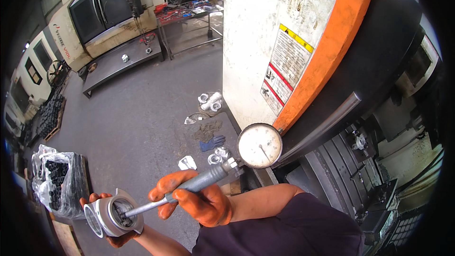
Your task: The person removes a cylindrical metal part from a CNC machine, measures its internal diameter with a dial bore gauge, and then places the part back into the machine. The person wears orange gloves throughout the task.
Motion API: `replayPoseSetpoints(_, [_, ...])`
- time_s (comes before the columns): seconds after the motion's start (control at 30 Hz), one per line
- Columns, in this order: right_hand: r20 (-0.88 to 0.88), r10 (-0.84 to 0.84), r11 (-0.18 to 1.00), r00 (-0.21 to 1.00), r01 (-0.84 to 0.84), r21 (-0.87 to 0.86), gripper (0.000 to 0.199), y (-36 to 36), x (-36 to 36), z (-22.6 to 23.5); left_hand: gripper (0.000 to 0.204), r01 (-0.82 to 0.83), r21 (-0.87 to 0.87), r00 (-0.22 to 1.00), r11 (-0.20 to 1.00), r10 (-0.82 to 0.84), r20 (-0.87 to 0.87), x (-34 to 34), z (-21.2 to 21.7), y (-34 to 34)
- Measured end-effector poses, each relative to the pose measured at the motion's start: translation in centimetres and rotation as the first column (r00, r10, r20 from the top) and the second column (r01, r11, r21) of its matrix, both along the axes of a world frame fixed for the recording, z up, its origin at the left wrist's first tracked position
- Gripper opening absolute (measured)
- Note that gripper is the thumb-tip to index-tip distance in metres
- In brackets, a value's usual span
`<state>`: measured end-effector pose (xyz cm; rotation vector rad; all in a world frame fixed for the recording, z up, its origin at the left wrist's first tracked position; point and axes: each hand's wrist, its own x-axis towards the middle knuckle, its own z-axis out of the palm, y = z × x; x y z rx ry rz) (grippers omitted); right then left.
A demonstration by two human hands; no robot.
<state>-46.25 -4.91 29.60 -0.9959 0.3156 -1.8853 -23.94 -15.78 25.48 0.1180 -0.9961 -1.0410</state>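
Note:
My left hand [121, 241], in an orange-brown glove, grips a silver machined metal housing [100, 214] with round openings. Some of its fingers show above the part and some below; the rest are hidden behind it. In my right hand [207, 205], gloved in orange, is a dial bore gauge [204, 179], its grey handle held between the fingers. The gauge slants down to the left, and its thin stem enters the housing's right-hand bore. At the upper end of the tool, the round white dial [259, 146] faces up toward me.
Several silver castings [211, 102] and a blue glove [212, 143] lie on a low surface ahead. The white machine panel [279, 42] with an orange edge rises at the right, beside an open machine bed [332, 175]. A plastic-wrapped stack [61, 180] stands left.

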Motion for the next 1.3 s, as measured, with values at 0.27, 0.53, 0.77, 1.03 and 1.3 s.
replayPoseSetpoints(0.27, [0.007,0.174,0.937,0.985,-0.168,0.306,0.04,0.2,-4.4,2.2,0.079,0.092,0.023,0.996,0.996,-0.092,0.012,-4.0,0.5,0.2])
replayPoseSetpoints(0.53, [-0.629,-0.361,0.911,0.689,0.404,-0.081,0.05,0.0,-11.7,3.7,0.079,0.021,0.264,0.993,0.964,-0.052,0.109,-7.2,0.4,0.1])
replayPoseSetpoints(0.77, [-0.612,-0.377,0.919,0.695,0.362,-0.156,0.057,-2.1,-20.9,20.8,0.08,-0.035,0.326,0.982,0.945,-0.028,0.186,-7.1,0.4,0.5])
replayPoseSetpoints(1.03, [-0.173,-0.563,0.824,0.808,0.533,-0.194,0.032,-8.2,-32.4,42.5,0.08,-0.05,0.344,0.971,0.938,-0.034,0.235,-7.8,0.8,1.3])
replayPoseSetpoints(1.3, [0.229,-0.499,0.862,0.836,0.505,0.036,0.056,-11.1,-35.9,45.6,0.081,-0.121,0.372,0.963,0.92,0.017,0.271,-7.8,0.4,2.0])
